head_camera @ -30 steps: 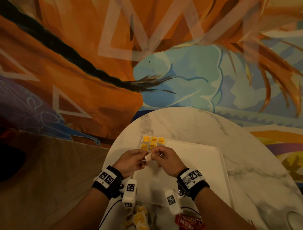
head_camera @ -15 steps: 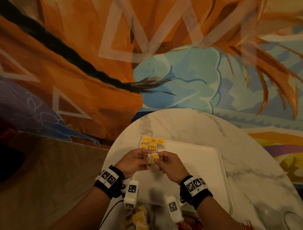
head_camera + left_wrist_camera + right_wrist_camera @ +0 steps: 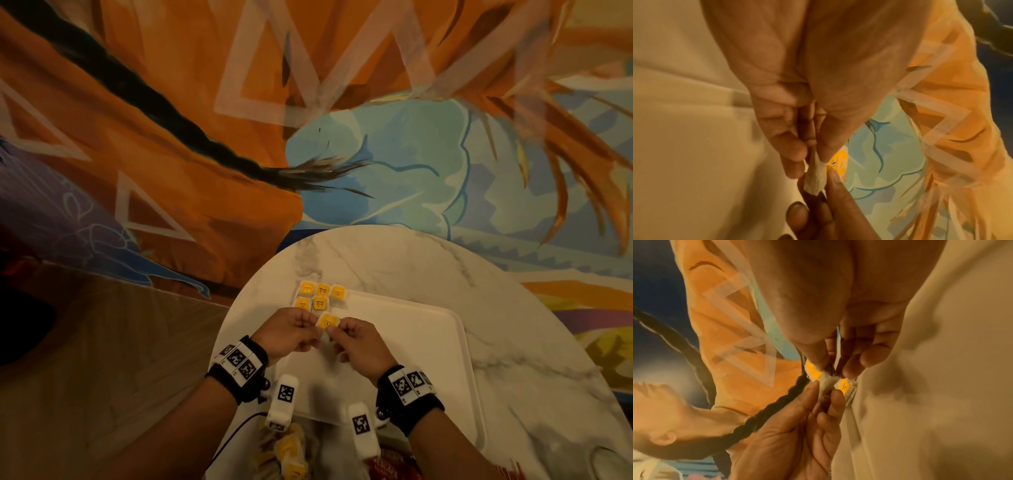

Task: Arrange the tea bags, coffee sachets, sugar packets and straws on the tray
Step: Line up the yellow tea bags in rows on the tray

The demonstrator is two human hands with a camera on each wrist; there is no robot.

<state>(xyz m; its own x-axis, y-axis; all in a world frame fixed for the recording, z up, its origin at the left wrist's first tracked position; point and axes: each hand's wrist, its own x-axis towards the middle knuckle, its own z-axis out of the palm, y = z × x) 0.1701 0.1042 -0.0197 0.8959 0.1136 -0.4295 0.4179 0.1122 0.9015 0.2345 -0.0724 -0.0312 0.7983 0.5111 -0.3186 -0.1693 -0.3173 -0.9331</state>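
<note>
Both hands meet over the far left part of the tray. The left hand [image 3: 286, 330] pinches one edge of a yellow tea bag [image 3: 328, 321] between thumb and fingertips, and the right hand [image 3: 359, 344] pinches the opposite edge, so each grip is closed on the same packet. In the left wrist view the tea bag [image 3: 816, 175] shows as a pale, creased packet edge-on, clamped between the left thumb and forefinger from above and met by the right fingertips from below. The right wrist view shows the same tea bag [image 3: 827, 381] caught between the two sets of fingertips just above the tray's surface; whether it touches the tray cannot be told.

Just beyond the held packet, five more tea bags [image 3: 321, 295] lie flat in the tray's far left corner: three in a far row and two in a nearer row, touching or nearly touching one another. The held bag sits just near and to the right of the nearer row.

The white tray [image 3: 428, 342] rests on a round marble worktop [image 3: 394, 260]. At the near edge of the worktop, below the wrists, a blurred heap of yellow packets [image 3: 289, 455] lies beside red coffee sachets [image 3: 390, 471]. A painted mural [image 3: 205, 137] fills the background.
</note>
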